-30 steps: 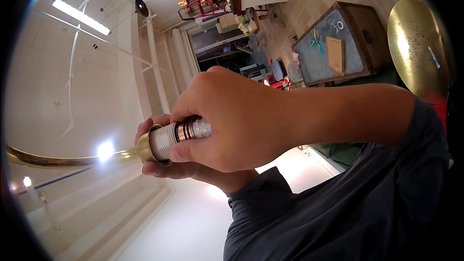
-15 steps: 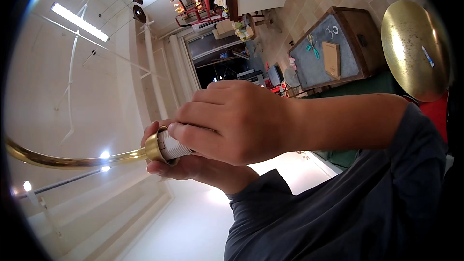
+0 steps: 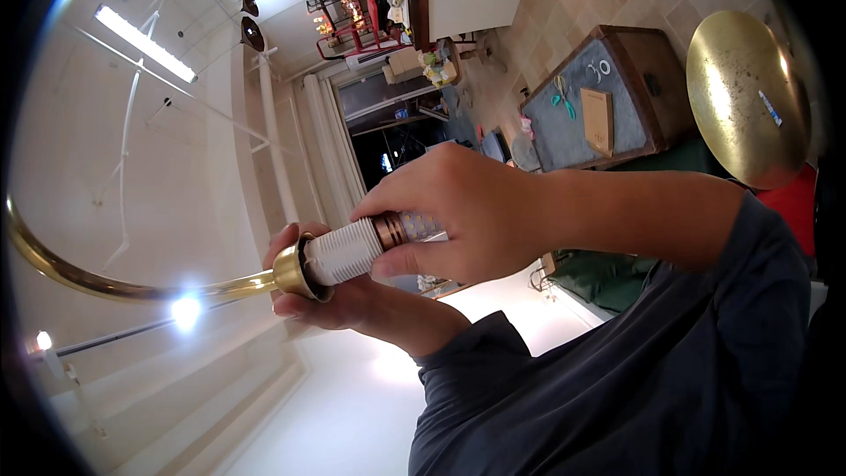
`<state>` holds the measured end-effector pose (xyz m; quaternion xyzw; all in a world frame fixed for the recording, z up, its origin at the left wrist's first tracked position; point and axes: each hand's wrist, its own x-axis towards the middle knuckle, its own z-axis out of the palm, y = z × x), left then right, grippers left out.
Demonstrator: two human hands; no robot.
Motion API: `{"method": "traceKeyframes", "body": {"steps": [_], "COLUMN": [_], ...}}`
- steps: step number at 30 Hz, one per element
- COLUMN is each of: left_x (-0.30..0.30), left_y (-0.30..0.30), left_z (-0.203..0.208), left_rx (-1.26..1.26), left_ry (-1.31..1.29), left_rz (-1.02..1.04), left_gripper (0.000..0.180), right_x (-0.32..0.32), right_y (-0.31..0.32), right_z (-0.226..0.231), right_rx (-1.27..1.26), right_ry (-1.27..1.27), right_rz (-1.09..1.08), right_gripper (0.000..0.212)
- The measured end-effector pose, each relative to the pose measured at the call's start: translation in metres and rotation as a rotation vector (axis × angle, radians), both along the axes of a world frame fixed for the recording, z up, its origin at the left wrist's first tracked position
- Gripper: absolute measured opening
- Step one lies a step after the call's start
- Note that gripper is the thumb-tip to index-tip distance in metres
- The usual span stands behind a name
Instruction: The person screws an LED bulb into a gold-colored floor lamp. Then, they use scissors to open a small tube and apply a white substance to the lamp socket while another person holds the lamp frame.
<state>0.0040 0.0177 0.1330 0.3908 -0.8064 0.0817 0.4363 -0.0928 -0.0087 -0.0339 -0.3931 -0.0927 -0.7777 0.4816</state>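
A curved brass lamp arm [image 3: 97, 285] enters from the left and ends in a brass cup [image 3: 289, 273]. Out of the cup sticks a white ribbed lamp socket [image 3: 342, 252]. My left hand [image 3: 339, 304] is closed round the cup from behind, its fingertips showing above and below. At the socket's far end my right hand [image 3: 476, 211], back toward me, grips an LED bulb [image 3: 419, 226] between thumb and fingers. The bulb's copper-coloured base [image 3: 388, 231] lines up with the socket's end; how deep it sits there I cannot tell. The fingers cover part of the bulb.
Beyond my right arm stands a trunk [image 3: 665, 79] with a grey top, carrying scissors [image 3: 564, 101], a small cardboard box [image 3: 598, 122] and a white ring [image 3: 604, 66]. A brass dish [image 3: 745, 141] at the right holds a small blue-and-white packet [image 3: 770, 108]. The room appears sideways.
My right hand has drawn back to the right along the socket, uncovering its white ribs and the bulb with its copper base. My left hand keeps its hold on the cup.
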Motion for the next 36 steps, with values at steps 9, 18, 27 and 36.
{"method": "traceKeyframes", "body": {"steps": [9, 18, 27, 36], "left_x": [0.0, 0.01, -0.001, -0.032], "left_y": [-0.003, -0.001, 0.0, 0.002], "left_z": [-0.001, 0.007, -0.007, -0.035], "left_rx": [0.005, 0.091, -0.035, -0.058], "left_ry": [-0.021, -0.099, -0.07, 0.161], "left_rz": [-0.014, -0.033, 0.064, 0.146], "left_gripper": [0.083, 0.075, 0.072, 0.074], "right_x": [-0.015, -0.013, -0.018, -0.008], "right_y": [-0.015, -0.025, -0.009, 0.002], "right_z": [-0.002, 0.001, 0.006, 0.028], "right_rx": [-0.098, -0.187, -0.089, 0.022], "right_ry": [0.132, 0.139, 0.083, -0.008], "right_rz": [0.254, 0.568, 0.271, -0.621], "right_gripper": [0.046, 0.039, 0.043, 0.043]}}
